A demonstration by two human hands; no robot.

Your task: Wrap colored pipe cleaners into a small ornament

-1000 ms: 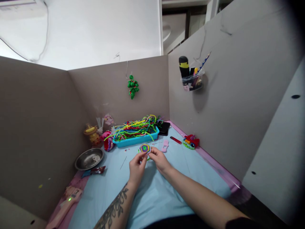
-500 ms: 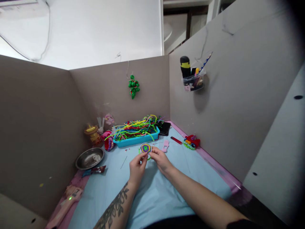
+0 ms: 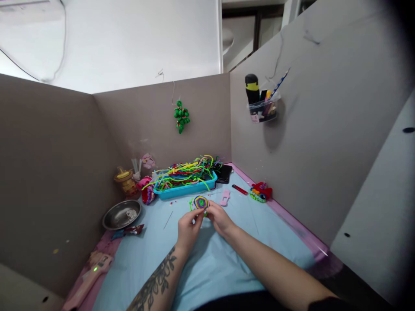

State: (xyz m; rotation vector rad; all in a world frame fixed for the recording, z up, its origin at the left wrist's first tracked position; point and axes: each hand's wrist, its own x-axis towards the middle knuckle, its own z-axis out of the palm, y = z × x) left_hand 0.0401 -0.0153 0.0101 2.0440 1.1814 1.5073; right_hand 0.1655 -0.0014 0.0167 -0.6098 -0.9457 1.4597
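A small coiled disc of pipe cleaners [image 3: 199, 202], purple outside with green and yellow rings, is held up over the light blue mat [image 3: 207, 263]. My left hand [image 3: 188, 226] pinches its lower left edge. My right hand [image 3: 219, 218] pinches its right side, fingers closed on it. A green pipe cleaner end curls round the disc's edge. Behind them stands a blue tray [image 3: 184, 190] heaped with several loose pipe cleaners of many colours.
A steel bowl [image 3: 122, 214] sits at the left, a pink glue gun [image 3: 87, 278] nearer me. A pink clip [image 3: 225, 197], a red stick [image 3: 240, 189] and a red toy [image 3: 261, 191] lie right. Grey partition walls enclose the mat; a cup of pens [image 3: 262, 106] hangs right.
The disc has tilted and turned slightly between my fingers, and the green strand now lies closer round its edge. Both hands stay in place.
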